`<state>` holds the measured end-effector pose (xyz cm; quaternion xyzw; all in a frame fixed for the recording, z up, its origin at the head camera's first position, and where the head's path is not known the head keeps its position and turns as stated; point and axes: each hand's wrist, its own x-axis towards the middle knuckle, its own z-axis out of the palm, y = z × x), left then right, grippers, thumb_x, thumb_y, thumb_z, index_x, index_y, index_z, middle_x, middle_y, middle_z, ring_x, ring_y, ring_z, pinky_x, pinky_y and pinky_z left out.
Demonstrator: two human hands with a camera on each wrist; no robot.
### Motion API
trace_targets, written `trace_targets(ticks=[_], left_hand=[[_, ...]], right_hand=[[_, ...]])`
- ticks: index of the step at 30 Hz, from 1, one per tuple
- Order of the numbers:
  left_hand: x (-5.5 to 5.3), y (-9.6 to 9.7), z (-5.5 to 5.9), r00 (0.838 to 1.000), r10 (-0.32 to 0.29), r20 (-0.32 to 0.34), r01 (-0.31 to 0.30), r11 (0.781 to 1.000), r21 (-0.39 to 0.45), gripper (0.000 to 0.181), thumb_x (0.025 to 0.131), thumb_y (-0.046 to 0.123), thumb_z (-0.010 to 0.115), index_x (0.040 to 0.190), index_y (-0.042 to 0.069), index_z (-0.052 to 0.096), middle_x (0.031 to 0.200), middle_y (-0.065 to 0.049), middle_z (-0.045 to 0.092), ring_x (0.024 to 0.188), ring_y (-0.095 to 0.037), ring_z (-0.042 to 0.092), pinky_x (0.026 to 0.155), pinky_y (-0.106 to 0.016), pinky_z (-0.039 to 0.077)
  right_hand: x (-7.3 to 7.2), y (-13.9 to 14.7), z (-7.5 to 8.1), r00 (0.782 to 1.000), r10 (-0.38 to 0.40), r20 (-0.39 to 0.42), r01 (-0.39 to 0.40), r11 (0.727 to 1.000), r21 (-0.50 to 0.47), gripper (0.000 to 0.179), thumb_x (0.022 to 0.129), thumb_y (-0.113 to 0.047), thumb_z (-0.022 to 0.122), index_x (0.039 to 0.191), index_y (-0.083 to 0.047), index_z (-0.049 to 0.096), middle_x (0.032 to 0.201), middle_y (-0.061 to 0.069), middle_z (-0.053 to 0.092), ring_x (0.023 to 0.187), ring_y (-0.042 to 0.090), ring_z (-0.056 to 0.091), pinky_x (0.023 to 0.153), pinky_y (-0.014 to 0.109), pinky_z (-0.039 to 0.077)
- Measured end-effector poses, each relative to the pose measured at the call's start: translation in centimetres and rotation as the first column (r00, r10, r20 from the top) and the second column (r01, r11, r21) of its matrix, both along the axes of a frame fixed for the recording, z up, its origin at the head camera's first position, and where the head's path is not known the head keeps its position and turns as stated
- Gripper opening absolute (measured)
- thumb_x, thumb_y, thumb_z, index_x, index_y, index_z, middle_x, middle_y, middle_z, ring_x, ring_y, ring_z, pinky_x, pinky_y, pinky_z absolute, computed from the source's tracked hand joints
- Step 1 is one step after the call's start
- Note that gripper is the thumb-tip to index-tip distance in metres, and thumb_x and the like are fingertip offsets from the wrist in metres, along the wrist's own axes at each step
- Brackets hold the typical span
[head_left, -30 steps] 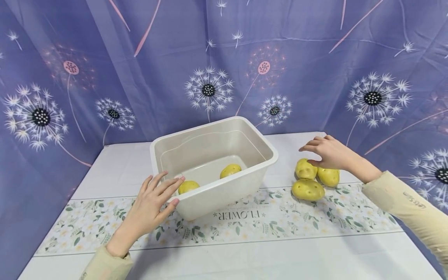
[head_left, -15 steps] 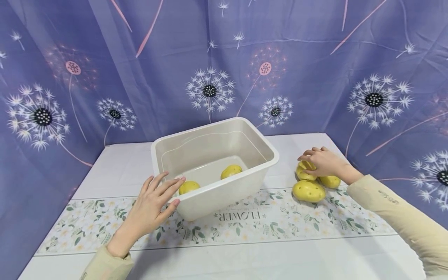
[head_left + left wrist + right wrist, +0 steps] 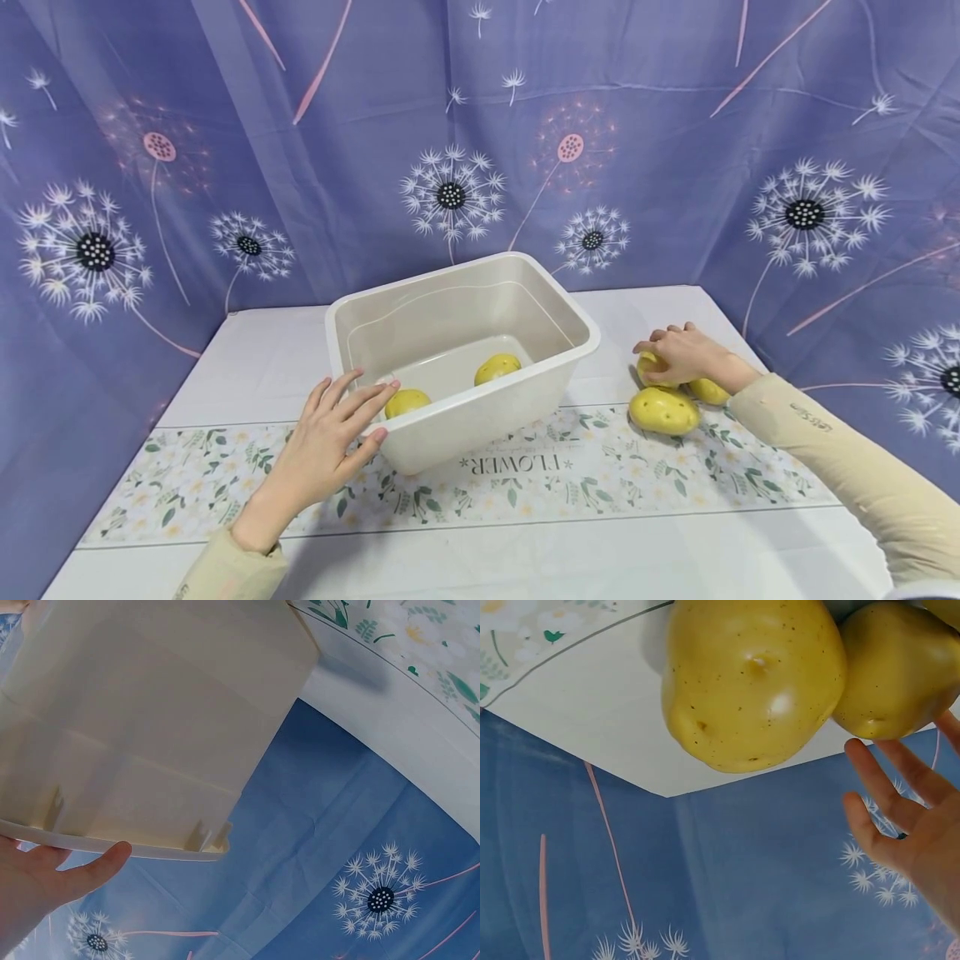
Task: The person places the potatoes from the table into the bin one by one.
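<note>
My left hand [image 3: 318, 437] rests with spread, fairly straight fingers on the near left corner of a pale grey plastic bin [image 3: 480, 417], its thumb against the outside of the rim. Inside the bin lie two yellow potatoes, one potato [image 3: 407, 403] close to my left fingers, another potato [image 3: 497, 368] farther right. To the right of the bin, my right hand [image 3: 686, 357] comes down over a potato [image 3: 648, 367], thumb and fingers bent about it. In the right wrist view, fingertips touch that potato [image 3: 896, 671]. Two more sit against it: a front potato [image 3: 663, 411] and a right-hand potato [image 3: 709, 392], partly covered by the hand.
A white tablecloth [image 3: 465, 554] with a leafy floral band [image 3: 202, 475] covers the table. Blue-purple curtains [image 3: 360, 183] printed with dandelions hang close behind and at both sides. The bin stands askew near the middle, its side walls rising well above the potatoes.
My right hand has come down and slightly left, from hovering above the potatoes to bending its fingers about the back left one. My left hand and the bin stay put.
</note>
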<state>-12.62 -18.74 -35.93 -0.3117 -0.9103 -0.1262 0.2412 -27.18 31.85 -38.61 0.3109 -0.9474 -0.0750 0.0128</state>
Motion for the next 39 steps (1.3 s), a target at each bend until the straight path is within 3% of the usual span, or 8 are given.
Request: trace_targets(ticks=[8,13,17,21,27,33,39], left_hand=[[-0.1,0.0,-0.1,1.0,0.0,0.0,0.0,1.0,0.001,0.047,0.09,0.037,0.046,0.135,0.024,0.039,0.127,0.0,0.053,0.127,-0.031,0.033,0.101,-0.058,0.022],[0.0,0.0,-0.1,1.0,0.004,0.001,-0.004,1.0,0.004,0.047,0.09,0.037,0.046,0.135,0.024,0.04,0.127,0.0,0.052,0.127,-0.031,0.033,0.101,-0.058,0.022],[0.0,0.0,-0.1,1.0,0.008,0.001,-0.008,1.0,0.005,0.048,0.09,0.037,0.046,0.136,0.024,0.039,0.128,0.0,0.052,0.127,-0.031,0.033,0.101,-0.057,0.022],[0.0,0.0,-0.1,1.0,0.004,-0.003,-0.004,1.0,0.004,0.048,0.09,0.037,0.046,0.136,0.024,0.039,0.127,0.0,0.053,0.127,-0.031,0.033,0.101,-0.057,0.022],[0.0,0.1,-0.1,1.0,0.003,-0.002,-0.003,1.0,0.002,0.047,0.09,0.036,0.046,0.135,0.024,0.04,0.127,0.0,0.053,0.127,-0.031,0.033,0.101,-0.057,0.022],[0.0,0.1,-0.1,1.0,-0.001,-0.017,0.001,1.0,0.014,0.046,0.092,0.04,0.041,0.135,0.023,0.04,0.126,-0.001,0.053,0.125,-0.033,0.035,0.1,-0.057,0.023],[-0.1,0.1,-0.3,0.999,-0.01,-0.041,0.012,0.999,0.035,0.047,0.094,0.044,0.032,0.134,0.021,0.042,0.124,-0.003,0.055,0.123,-0.034,0.037,0.099,-0.059,0.024]], right_hand=[[0.0,0.1,-0.1,0.998,-0.042,0.052,0.041,0.999,0.013,0.047,0.073,-0.043,0.066,0.11,-0.014,0.062,0.094,0.012,0.062,0.071,0.024,0.054,0.059,0.04,0.039],[-0.4,0.3,-0.4,0.984,-0.104,0.141,0.106,0.994,-0.005,0.052,0.074,-0.046,0.064,0.115,-0.015,0.058,0.094,0.012,0.061,0.075,0.024,0.058,0.064,0.047,0.042],[-0.8,0.4,-0.8,0.979,-0.114,0.168,0.124,0.991,-0.047,0.05,0.074,-0.044,0.066,0.114,-0.015,0.058,0.091,0.009,0.059,0.075,0.021,0.056,0.062,0.042,0.039],[-1.0,0.6,-1.3,0.988,-0.099,0.121,0.109,0.99,-0.087,0.05,0.07,-0.043,0.069,0.111,-0.016,0.059,0.092,0.012,0.058,0.074,0.023,0.055,0.058,0.035,0.034],[-0.9,0.6,-0.8,0.998,-0.068,-0.019,0.065,0.989,-0.135,0.054,0.064,-0.044,0.073,0.11,-0.017,0.062,0.097,0.017,0.058,0.071,0.026,0.055,0.054,0.032,0.03],[-0.9,0.8,0.6,0.989,-0.038,-0.143,0.014,0.987,-0.163,0.054,0.063,-0.044,0.073,0.109,-0.019,0.061,0.104,0.022,0.057,0.079,0.035,0.054,0.053,0.038,0.035],[-1.0,1.0,2.3,0.982,-0.02,-0.186,-0.013,0.985,-0.174,0.053,0.064,-0.042,0.073,0.11,-0.019,0.06,0.107,0.025,0.054,0.083,0.041,0.052,0.058,0.046,0.039]])
